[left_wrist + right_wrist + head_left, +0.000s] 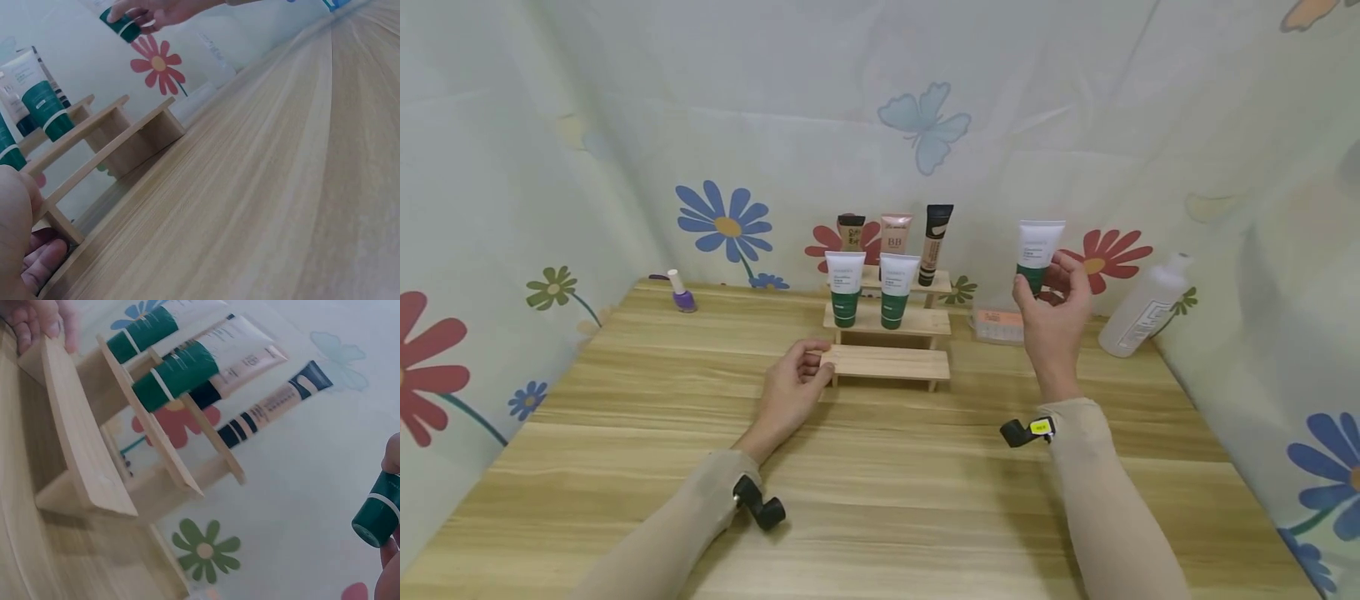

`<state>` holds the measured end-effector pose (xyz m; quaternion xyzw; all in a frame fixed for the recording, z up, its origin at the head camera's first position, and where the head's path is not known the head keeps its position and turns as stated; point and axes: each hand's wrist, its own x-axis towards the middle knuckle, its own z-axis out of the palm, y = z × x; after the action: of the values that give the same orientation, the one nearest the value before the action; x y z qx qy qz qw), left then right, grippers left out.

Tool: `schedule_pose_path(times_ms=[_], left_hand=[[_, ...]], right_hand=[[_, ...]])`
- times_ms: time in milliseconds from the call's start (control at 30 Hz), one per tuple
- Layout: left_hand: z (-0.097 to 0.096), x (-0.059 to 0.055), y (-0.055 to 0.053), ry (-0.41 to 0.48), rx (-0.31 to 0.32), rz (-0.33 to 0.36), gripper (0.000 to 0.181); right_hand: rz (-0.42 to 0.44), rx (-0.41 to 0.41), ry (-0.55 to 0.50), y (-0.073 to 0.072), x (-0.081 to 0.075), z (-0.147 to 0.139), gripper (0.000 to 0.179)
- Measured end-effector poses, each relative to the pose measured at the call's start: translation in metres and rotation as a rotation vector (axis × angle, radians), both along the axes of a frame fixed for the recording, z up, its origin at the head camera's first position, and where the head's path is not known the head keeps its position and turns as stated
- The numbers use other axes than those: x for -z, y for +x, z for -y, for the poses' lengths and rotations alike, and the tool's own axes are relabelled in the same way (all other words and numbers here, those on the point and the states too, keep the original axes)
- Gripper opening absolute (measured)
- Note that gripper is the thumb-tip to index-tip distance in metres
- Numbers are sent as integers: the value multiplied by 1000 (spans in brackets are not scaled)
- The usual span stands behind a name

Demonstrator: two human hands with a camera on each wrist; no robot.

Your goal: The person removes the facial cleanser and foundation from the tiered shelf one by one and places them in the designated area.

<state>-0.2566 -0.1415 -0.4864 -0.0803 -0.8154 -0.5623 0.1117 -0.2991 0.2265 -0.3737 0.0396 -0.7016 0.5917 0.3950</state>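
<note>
The right hand (1058,304) is pinching a soft white and green squeeze tube (1037,242) between its thumb and fingers. It is holding the tube up in the air with the green cap pointing down, to the right of a small light-wood rack with three steps (887,362) and apart from it. The left hand (793,379) is gripping the left end of the lowest step, and its fingers are curling in by the wooden leg there.

On the middle step, two more white and green tubes (845,287) are standing side by side on their caps. On the top step behind them, three tubes are standing in a row: a black and tan tube (852,232) at the left, a pink tube with the letters BB (895,233) in the middle, and a slim beige and black tube (934,242) at the right.

The rack is sitting on a light-brown wooden table (925,483). Far to the left, a little purple bottle with a white cap (682,294) is standing. To the right of the rack, a flat see-through box with an orange label (1000,325) is lying, and past it a big cloudy-clear plastic bottle (1142,312) is standing. A pale cloth with flowers and a butterfly (1037,108) is hanging behind everything.
</note>
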Motion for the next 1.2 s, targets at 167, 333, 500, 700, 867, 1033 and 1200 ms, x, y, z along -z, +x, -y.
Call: schedule_pose_path(times_ms=[167,333,500,700,867,1033,1200], left_hand=[[-1,-1,0,-3,1,-1,30],[-1,-1,1,-5,-5,-7,30],[0,-1,1,-10,-6,-8,30],[-1,-2,1,-11,-5,-9,30],[-1,-1,1,-13,-6,-4,30],[-1,0,1,-18,-8,-2,31],[0,-1,0,-20,-10,-1,30]], right_hand=[[-6,54,6,8,-6,-23,46],[6,106,1,15,-11,-42,46],[54,152,-26,21,-10,-60,46],[91,221,-30,30,-8,-77,48],[90,255,3,35,5,-99,47],[130,304,19,42,21,-123,48],[212,330,38,55,33,-139,51]])
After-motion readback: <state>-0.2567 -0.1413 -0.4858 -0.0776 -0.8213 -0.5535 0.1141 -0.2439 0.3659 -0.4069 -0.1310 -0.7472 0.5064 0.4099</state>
